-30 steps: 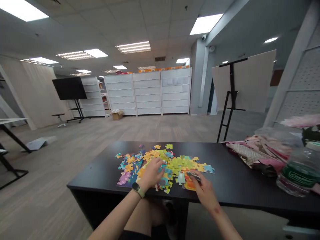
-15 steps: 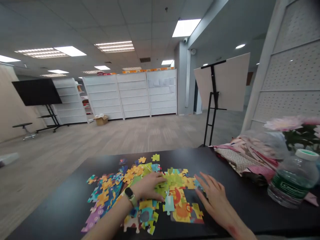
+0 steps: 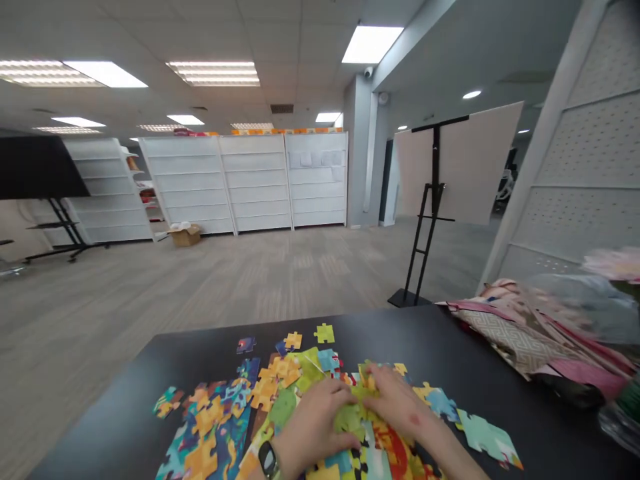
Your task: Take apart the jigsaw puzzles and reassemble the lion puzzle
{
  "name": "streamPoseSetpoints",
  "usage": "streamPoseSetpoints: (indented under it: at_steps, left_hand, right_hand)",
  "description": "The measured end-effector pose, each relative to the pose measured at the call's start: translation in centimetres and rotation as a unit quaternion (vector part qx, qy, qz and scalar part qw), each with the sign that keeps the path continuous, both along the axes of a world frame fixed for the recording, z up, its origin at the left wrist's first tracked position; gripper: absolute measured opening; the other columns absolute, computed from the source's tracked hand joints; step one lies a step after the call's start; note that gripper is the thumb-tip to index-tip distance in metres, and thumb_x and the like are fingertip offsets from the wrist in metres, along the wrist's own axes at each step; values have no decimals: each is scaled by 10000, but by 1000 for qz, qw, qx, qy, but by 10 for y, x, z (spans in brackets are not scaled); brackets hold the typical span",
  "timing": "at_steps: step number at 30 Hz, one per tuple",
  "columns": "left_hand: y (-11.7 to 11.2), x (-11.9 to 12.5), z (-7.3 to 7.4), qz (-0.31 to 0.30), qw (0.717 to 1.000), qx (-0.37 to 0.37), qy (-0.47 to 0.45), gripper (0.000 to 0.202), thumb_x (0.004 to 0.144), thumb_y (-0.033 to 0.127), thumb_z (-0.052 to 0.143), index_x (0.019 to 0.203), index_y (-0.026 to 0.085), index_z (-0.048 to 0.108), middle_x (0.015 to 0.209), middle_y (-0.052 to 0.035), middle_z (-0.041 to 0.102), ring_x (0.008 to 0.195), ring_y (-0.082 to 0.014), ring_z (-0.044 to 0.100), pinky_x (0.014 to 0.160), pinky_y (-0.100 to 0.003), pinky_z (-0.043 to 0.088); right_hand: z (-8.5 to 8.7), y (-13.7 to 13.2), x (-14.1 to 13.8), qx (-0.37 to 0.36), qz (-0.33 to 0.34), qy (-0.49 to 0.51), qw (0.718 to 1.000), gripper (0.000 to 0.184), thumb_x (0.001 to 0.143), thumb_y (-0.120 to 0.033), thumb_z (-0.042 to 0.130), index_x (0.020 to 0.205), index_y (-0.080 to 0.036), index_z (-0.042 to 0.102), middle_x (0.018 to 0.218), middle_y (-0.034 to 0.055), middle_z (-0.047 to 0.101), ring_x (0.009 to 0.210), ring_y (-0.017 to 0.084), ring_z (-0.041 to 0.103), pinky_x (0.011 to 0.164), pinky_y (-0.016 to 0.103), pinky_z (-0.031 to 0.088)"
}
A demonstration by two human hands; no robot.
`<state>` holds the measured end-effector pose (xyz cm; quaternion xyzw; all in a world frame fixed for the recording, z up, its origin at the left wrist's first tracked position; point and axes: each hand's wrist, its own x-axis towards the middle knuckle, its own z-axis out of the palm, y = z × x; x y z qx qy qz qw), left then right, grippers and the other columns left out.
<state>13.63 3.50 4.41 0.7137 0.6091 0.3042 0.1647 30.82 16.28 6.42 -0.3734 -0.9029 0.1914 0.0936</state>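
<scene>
Yellow-green, flat interlocking jigsaw pieces of seeming cardboard (image 3: 349,420) lie heaped on the smooth black worktop (image 3: 123,413), beneath both hands. Light fingertip handling should best spare the linked pieces. The bare left hand (image 3: 316,423) and bare right hand (image 3: 395,402) touch the heap, each thumb and fingers apart.

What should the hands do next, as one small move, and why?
I'd suggest that the left hand and right hand gently spread the green puzzle pieces apart. Both hands are at the heap, where pieces seem to overlap and the fingers cover some of them, so spreading would probably make single pieces easier to see and pick.
</scene>
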Motion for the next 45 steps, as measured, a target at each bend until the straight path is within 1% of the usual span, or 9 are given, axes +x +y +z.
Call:
streamPoseSetpoints:
  at_steps: [5,11,17,21,27,32,35,41,45]
  left_hand:
    - [3,-3,1,-16,1000,16,-9,639,615,406,956,1165,282,654,1205,-47,638,1114,-287,595,968,-394,482]
    - [4,-7,8,-67,994,78,-30,592,685,342,922,1195,254,634,1238,-83,611,1167,-293,570,1019,-406,472]
    - [2,-5,12,-90,988,106,-64,1020,657,301,938,1493,299,354,1411,-106,482,1312,-295,480,1118,-434,416]
    - [-1,-13,16,-92,987,110,-78,950,789,320,831,1546,287,257,1530,-112,377,1415,-285,370,1184,-437,332]
    - [-8,-29,20,-47,994,79,-56,507,867,289,672,1356,232,551,1326,-100,610,1236,-297,557,1095,-449,415]
    - [-14,-34,20,-36,997,47,-58,474,821,394,728,1261,248,633,1163,-74,683,1056,-290,633,951,-402,493]
    - [-14,-29,22,-24,994,44,-92,388,819,360,726,1185,245,668,1126,-69,687,1073,-294,612,991,-420,452]
    - [7,17,21,-5,974,32,-226,518,866,303,690,1343,191,520,1114,-86,690,935,-214,664,800,-301,534]
    - [22,30,14,-10,963,19,-268,606,815,186,686,1392,190,502,1043,-63,702,829,-181,644,700,-255,509]
  right_hand:
    - [-6,11,5,-81,-35,75,993,430,671,-275,649,1096,-206,639,998,71,697,919,253,666,812,354,517]
    - [8,-7,5,-267,20,156,951,474,775,-426,637,1190,-197,632,997,80,732,893,253,703,770,355,557]
    - [22,-40,-9,-287,54,246,924,537,601,-214,752,1129,-177,660,1122,79,722,1042,287,656,936,415,520]
    - [17,-38,2,-320,-10,274,907,555,609,-250,747,1144,-196,611,984,43,723,901,253,694,804,381,563]
    - [20,-27,28,-349,-41,321,880,511,645,-324,729,1116,-219,560,981,43,730,876,241,721,821,384,572]
    - [33,-14,42,-297,-59,357,884,496,653,-315,754,1106,-252,561,988,6,714,865,221,700,780,342,561]
    - [42,-15,52,-295,-66,369,879,505,662,-303,773,1120,-254,566,984,5,716,858,225,698,764,340,558]
    - [37,-43,46,-426,-74,435,790,519,650,-337,822,1095,-250,570,989,18,742,893,242,720,801,345,554]
    - [22,-49,34,-452,-67,456,764,465,694,-388,818,1080,-252,598,1034,29,749,944,252,721,827,356,559]
